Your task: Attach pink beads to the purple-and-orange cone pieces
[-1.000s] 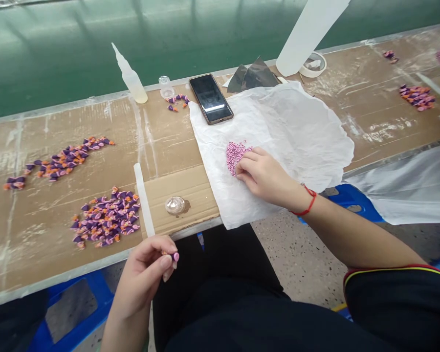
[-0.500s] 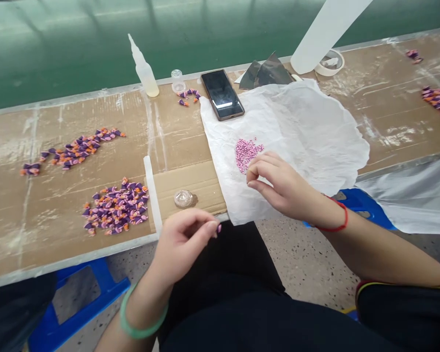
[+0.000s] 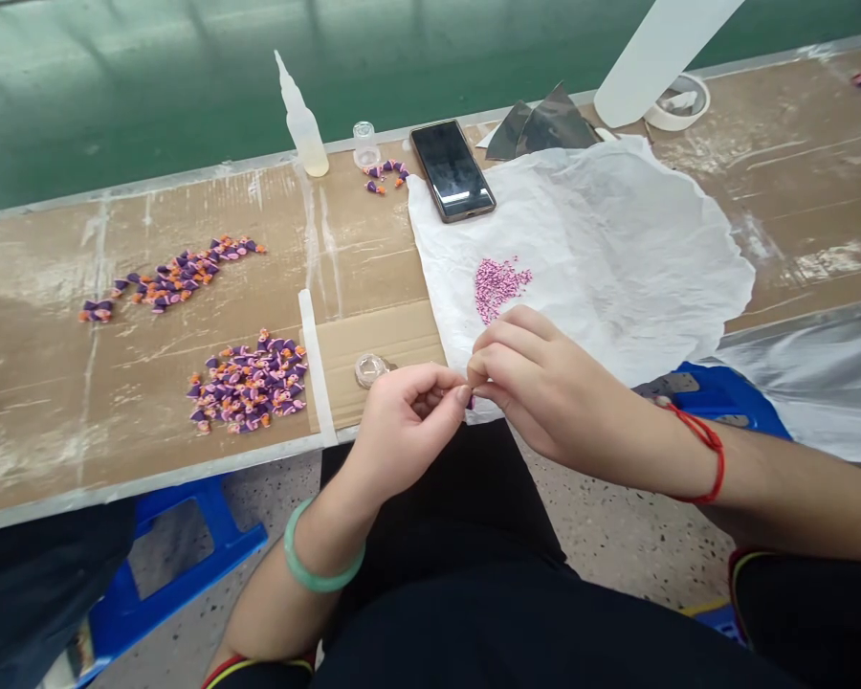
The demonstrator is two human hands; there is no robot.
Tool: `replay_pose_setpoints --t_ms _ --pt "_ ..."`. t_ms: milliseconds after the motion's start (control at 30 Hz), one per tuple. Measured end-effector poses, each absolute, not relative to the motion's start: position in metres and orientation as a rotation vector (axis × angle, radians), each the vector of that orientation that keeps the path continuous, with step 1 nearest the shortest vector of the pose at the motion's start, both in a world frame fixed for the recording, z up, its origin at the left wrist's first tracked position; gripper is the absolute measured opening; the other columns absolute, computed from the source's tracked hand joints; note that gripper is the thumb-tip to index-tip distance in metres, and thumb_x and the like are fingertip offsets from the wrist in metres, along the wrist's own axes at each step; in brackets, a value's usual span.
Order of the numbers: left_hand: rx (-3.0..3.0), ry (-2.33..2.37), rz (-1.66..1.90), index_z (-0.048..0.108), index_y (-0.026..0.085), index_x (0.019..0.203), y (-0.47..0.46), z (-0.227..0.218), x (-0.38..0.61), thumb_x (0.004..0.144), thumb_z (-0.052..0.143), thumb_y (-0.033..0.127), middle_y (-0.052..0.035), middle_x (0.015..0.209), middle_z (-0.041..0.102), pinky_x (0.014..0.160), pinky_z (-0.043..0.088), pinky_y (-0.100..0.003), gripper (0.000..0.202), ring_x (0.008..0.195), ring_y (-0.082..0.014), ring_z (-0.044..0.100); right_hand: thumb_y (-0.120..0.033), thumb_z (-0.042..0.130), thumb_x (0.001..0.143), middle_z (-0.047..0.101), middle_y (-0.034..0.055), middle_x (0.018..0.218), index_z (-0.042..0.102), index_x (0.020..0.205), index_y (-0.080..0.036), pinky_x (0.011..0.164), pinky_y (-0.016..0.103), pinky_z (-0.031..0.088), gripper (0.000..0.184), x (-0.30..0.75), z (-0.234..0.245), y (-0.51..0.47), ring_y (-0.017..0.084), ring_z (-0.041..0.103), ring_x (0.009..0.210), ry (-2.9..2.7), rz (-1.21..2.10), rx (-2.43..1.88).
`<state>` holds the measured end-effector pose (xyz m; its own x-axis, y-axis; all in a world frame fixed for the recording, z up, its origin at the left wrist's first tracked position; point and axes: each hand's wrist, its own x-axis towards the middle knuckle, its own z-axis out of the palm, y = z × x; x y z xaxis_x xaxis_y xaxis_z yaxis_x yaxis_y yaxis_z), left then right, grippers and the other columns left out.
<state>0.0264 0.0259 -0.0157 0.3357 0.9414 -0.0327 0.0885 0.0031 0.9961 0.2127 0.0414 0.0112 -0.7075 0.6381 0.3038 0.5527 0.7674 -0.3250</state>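
Note:
My left hand (image 3: 410, 426) pinches a small purple figure piece (image 3: 472, 402) between thumb and forefinger, just off the table's front edge. My right hand (image 3: 545, 388) meets it there, its thumb and forefinger pressed together at the piece. Whatever those right fingertips hold is too small to make out. Behind the right hand, a pile of tiny pink pieces (image 3: 498, 285) lies on a white sheet (image 3: 617, 258). Left of my hands is a small round clear dish (image 3: 369, 369) on a cardboard pad (image 3: 351, 335). A heap of purple, pink and orange figure pieces (image 3: 251, 383) lies farther left.
A second group of figure pieces (image 3: 176, 277) spreads behind the heap. Along the back stand a dropper bottle (image 3: 305, 139) and a clear cap (image 3: 365, 145). A phone (image 3: 452, 172) rests on the sheet's corner, near a tape roll (image 3: 681, 103). Blue stools (image 3: 179, 565) are below.
My right hand has come away from the pink pile, leftward and toward me, to meet my left fingertips. The left hand has risen slightly to the right. The view has shifted a little.

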Motion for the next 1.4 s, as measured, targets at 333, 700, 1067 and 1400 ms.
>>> replay_pose_setpoints --t_ms 333,700,1067,1400 --pt "1.254 1.087 1.056 0.063 0.016 0.065 0.018 -0.013 0.029 0.077 0.063 0.026 -0.0004 0.056 0.059 0.047 0.042 -0.02 0.016 0.05 -0.0096 0.05 -0.013 0.053 0.095 0.06 0.0044 0.082 0.052 0.087 -0.018 0.073 0.033 0.044 0.01 0.209 0.019 0.033 0.018 0.051 0.078 -2.335 0.563 -0.95" --pt "1.143 1.031 1.021 0.063 0.016 0.067 0.01 -0.009 0.028 0.078 0.066 0.027 -0.0001 0.057 0.059 0.047 0.039 -0.02 0.016 0.05 -0.0087 0.049 -0.006 0.055 0.088 0.06 -0.0006 0.069 0.05 0.077 -0.021 0.065 0.029 0.044 0.019 0.206 0.023 0.031 0.015 0.052 0.068 -2.307 0.527 -0.928" --pt "0.806 0.899 0.843 0.061 0.015 0.068 0.015 -0.015 0.023 0.077 0.075 0.038 0.0027 0.054 0.055 0.044 0.029 -0.017 0.029 0.045 -0.0044 0.038 -0.01 0.048 0.099 0.069 0.0063 0.084 0.06 0.089 -0.02 0.072 0.035 0.049 0.018 0.213 0.014 0.039 0.02 0.058 0.08 -2.579 -0.146 -0.537" --pt "1.706 1.104 1.328 0.061 0.017 0.067 0.005 -0.004 0.021 0.084 0.062 0.015 0.0032 0.056 0.056 0.05 0.038 -0.02 0.017 0.05 -0.0076 0.047 -0.01 0.057 0.086 0.064 -0.001 0.072 0.056 0.08 -0.021 0.061 0.025 0.048 0.012 0.202 0.026 0.027 0.012 0.059 0.066 -2.123 0.849 -0.999"
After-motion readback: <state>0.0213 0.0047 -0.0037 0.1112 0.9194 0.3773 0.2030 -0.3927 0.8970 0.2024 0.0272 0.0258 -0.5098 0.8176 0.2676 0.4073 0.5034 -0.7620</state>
